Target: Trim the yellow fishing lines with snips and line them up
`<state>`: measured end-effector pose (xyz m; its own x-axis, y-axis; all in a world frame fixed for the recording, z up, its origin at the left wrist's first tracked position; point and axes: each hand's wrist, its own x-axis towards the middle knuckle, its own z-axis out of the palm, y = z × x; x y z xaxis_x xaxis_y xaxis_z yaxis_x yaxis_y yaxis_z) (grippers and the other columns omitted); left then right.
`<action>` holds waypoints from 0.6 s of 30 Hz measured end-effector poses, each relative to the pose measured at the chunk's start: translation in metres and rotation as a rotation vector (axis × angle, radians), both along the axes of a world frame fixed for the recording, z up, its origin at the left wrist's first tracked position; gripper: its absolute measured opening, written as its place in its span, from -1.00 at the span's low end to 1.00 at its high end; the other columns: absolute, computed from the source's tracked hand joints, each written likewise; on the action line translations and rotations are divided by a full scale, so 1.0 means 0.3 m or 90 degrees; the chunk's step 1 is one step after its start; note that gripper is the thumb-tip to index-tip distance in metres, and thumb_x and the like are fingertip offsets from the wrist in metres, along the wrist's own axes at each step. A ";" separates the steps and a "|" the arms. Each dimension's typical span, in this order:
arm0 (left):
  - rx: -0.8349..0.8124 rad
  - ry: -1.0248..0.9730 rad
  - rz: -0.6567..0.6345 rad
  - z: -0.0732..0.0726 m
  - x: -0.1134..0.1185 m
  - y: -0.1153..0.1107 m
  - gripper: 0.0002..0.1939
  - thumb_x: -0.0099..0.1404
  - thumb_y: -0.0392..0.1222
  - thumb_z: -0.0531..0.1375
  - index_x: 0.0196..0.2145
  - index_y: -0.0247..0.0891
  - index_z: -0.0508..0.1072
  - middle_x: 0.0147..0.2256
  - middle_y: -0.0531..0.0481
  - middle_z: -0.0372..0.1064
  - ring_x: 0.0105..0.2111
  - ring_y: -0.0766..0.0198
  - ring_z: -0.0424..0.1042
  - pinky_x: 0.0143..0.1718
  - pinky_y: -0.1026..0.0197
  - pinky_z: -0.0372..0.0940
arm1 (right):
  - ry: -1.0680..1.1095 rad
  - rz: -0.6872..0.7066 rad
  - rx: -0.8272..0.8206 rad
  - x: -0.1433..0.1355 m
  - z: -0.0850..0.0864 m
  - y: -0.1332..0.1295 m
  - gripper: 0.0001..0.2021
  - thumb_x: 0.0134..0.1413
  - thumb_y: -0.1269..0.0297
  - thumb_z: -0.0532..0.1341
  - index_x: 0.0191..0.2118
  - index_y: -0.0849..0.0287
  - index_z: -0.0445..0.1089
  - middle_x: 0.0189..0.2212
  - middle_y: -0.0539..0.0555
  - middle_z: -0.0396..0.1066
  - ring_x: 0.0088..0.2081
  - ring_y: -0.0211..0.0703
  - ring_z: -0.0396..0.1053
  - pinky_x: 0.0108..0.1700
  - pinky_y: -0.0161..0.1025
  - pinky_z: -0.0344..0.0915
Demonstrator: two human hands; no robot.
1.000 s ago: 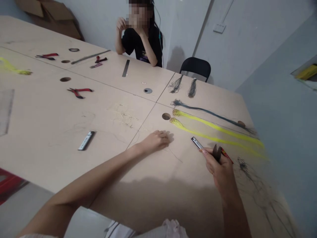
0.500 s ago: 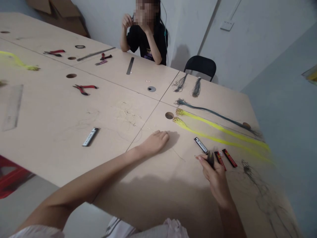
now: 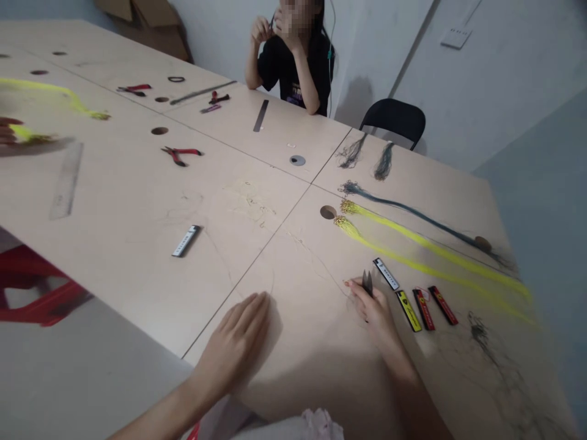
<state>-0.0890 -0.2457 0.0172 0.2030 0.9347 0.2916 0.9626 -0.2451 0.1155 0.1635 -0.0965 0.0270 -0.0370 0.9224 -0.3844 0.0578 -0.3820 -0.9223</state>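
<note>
My left hand point(image 3: 241, 336) lies palm down on the tabletop near its front edge, fingers stretched out side by side. My right hand point(image 3: 373, 305) is closed round small dark scissors point(image 3: 367, 283), whose blades point up. At the pinched thumb and finger of that hand is the end of a thin thread point(image 3: 321, 260), which runs up and left over the table. Just right of the right hand lie a white-labelled lighter case point(image 3: 386, 274), a yellow one point(image 3: 408, 310) and two red ones point(image 3: 424, 309). Two yellow cord bundles point(image 3: 403, 235) and a dark one stretch beyond.
Across the table point(image 3: 114, 201) sits a person in a black shirt point(image 3: 279, 64), near a black chair point(image 3: 397, 119). Red-handled pliers point(image 3: 181, 154), a clear ruler point(image 3: 67, 180) and loose threads point(image 3: 252, 198) lie about. Another person's hand point(image 3: 6, 131) holds yellow cords at far left.
My left hand has moved back toward me and its fingers have straightened. My right hand has shifted slightly left, uncovering the yellow case. The view has turned left, and another person's hand has come in.
</note>
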 end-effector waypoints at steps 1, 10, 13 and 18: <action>0.001 -0.002 -0.028 0.012 0.003 -0.029 -0.56 0.46 -0.24 -0.01 0.23 -0.32 0.33 0.11 -0.24 0.43 0.11 0.00 0.42 0.06 0.00 0.42 | 0.008 -0.005 -0.020 0.002 -0.001 0.000 -0.44 -0.38 -0.18 0.44 -0.39 0.28 0.49 -0.69 -0.15 0.08 -0.69 -0.47 -0.19 -0.64 -0.35 -0.30; -0.051 -0.011 -0.309 0.089 -0.148 -0.152 -0.53 0.40 -0.25 0.12 0.24 -0.11 0.33 0.06 0.07 0.49 0.08 0.26 0.45 0.17 0.25 0.31 | 0.030 -0.028 -0.048 -0.001 0.015 -0.006 -0.40 -0.52 -0.15 0.49 -0.41 0.29 0.50 -0.66 -0.12 0.14 -0.68 -0.49 -0.16 -0.65 -0.37 -0.29; -0.084 -0.016 -0.346 0.056 -0.222 -0.199 -0.43 0.38 -0.39 0.04 0.30 -0.06 0.25 0.07 0.11 0.48 0.09 0.31 0.45 0.22 0.29 0.25 | 0.018 -0.021 -0.033 0.003 0.013 -0.008 -0.42 -0.48 -0.14 0.48 -0.41 0.30 0.50 -0.65 -0.11 0.17 -0.68 -0.49 -0.16 -0.65 -0.37 -0.30; -0.097 -0.064 -0.299 0.066 -0.260 -0.219 -0.25 0.31 -0.49 -0.03 0.34 0.13 0.14 -0.05 0.19 0.56 -0.02 0.35 0.53 0.15 0.39 0.29 | 0.006 0.000 -0.013 0.011 0.003 -0.013 -0.45 -0.38 -0.14 0.45 -0.38 0.29 0.51 -0.63 -0.08 0.21 -0.68 -0.47 -0.14 -0.64 -0.35 -0.27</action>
